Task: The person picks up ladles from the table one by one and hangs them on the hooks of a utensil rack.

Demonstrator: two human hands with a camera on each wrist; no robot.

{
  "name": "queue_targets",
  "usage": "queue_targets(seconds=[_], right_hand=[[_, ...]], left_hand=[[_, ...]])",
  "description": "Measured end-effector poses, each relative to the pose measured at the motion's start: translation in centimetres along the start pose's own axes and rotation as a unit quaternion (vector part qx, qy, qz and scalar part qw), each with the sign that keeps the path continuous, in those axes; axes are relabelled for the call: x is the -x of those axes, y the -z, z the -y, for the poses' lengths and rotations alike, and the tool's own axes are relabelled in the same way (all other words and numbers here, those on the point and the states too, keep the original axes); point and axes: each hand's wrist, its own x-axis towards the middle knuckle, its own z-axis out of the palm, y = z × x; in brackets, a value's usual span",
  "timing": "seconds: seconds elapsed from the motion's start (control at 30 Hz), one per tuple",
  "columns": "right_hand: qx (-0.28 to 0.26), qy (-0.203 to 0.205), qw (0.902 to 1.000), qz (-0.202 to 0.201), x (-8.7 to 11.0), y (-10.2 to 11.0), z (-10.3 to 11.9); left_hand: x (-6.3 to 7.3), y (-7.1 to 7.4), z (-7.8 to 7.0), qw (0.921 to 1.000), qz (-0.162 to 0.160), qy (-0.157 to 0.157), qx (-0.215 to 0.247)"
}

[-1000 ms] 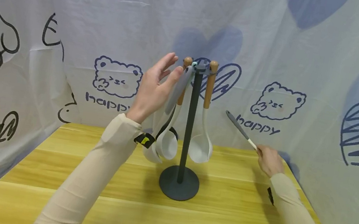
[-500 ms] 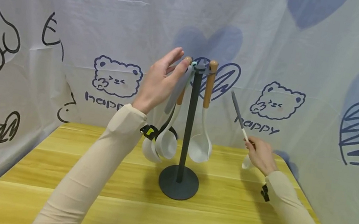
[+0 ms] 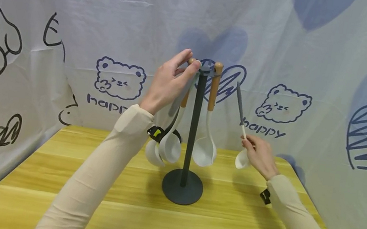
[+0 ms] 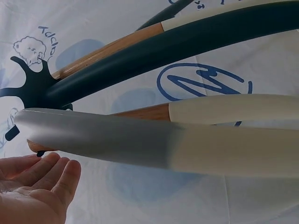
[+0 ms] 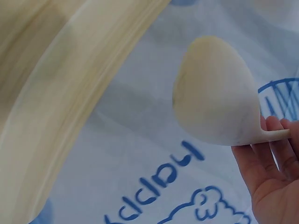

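Note:
A dark utensil rack (image 3: 191, 139) with a round base stands upright on the table, hooks at its top (image 4: 35, 81). My left hand (image 3: 169, 82) is raised at the rack's upper left, fingers extended. In the left wrist view its fingertips lie right by a wooden handle's end, below a grey handle (image 4: 107, 135). My right hand (image 3: 260, 155), right of the rack, pinches a white ladle (image 5: 217, 93) by its shaft close to the bowl. The ladle's grey handle (image 3: 239, 101) points up, leaning slightly left, and its bowl hangs above the table's back edge.
From the rack's right side hangs a wooden-handled white ladle (image 3: 204, 152). Several utensils, including a white ladle (image 3: 170, 148), hang close together on the left, partly behind my wrist. A printed cloth (image 3: 129, 22) encloses the wooden table (image 3: 158, 226) at the back and sides.
My right hand has moved left with the ladle, whose handle has swung more upright and whose bowl has come into view. My left hand has shifted slightly right and up, onto the rack's top.

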Motion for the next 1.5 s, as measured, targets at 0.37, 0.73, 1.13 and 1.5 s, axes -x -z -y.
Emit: queue_targets(seconds=[0.37,0.73,1.13,1.5], right_hand=[[-0.032,0.075,0.9959,-0.038,0.2,-0.5,3.3],[-0.050,0.107,0.9920,-0.045,0.7,-0.4,5.4],[-0.053,0.130,0.9889,-0.048,1.0,-0.3,6.4],[-0.045,0.157,0.9847,-0.061,1.0,-0.4,6.2]], left_hand=[[-0.4,-0.3,-0.4,0.9998,0.001,0.011,-0.015],[-0.4,-0.7,-0.4,0.9989,0.009,0.018,-0.042],[-0.5,-0.8,-0.4,0.9988,0.002,-0.003,-0.048],[-0.5,-0.9,-0.5,0.9988,0.005,-0.006,-0.048]])
